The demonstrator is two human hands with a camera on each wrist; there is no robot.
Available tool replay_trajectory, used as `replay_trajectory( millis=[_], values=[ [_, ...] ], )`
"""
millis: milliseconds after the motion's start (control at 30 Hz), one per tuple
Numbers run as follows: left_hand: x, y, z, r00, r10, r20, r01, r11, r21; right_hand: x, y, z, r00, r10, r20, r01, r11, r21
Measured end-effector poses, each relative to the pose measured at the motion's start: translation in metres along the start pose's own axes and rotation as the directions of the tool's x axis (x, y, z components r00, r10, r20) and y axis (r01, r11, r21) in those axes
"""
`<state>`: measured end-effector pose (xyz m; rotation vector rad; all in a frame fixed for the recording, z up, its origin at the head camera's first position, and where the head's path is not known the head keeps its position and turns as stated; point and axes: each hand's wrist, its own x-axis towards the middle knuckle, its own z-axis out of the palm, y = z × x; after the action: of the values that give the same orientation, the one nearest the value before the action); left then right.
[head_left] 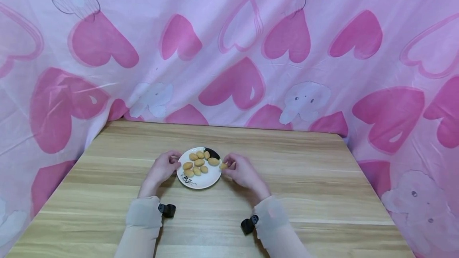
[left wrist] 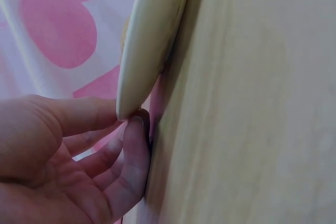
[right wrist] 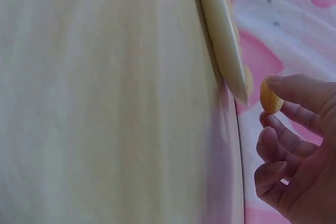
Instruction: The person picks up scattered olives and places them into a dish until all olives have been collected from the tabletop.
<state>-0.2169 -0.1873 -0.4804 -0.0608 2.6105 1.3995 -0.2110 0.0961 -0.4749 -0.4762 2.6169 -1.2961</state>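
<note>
A round white plate (head_left: 201, 181) with a dark patch and a black plant print lies on the wooden table, bearing several small oval yellow-brown pieces (head_left: 199, 163); I cannot tell their kind. At its left rim my left hand (head_left: 165, 167) pinches the edge, and in the left wrist view the thumb (left wrist: 86, 114) is on the rim with fingertips below it. Just beyond the right rim, my right hand (head_left: 244, 169) holds one such oval piece (right wrist: 270, 98) between thumb and fingers. In the right wrist view that piece is slightly apart from the plate edge (right wrist: 231, 66).
The wooden table (head_left: 315, 186) extends on both sides of the plate. A pink cloth (head_left: 233, 23) with hearts hangs behind and beside it. Small black cameras (head_left: 167, 210) are strapped to both wrists over pale sleeves (head_left: 143, 220).
</note>
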Motion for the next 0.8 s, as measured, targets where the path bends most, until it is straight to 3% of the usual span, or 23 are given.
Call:
replay_trajectory(
  millis=[533,800],
  values=[
    [0.003,-0.003,0.002,1.0,0.013,-0.005,-0.013,1.0,0.011,0.005,-0.031,0.031,0.996,-0.035,0.083,0.044,0.992,-0.115],
    [0.003,-0.003,0.001,1.0,0.027,-0.003,-0.027,0.999,0.023,0.009,-0.039,0.043,0.996,-0.043,0.082,0.06,0.973,-0.222]
  ],
)
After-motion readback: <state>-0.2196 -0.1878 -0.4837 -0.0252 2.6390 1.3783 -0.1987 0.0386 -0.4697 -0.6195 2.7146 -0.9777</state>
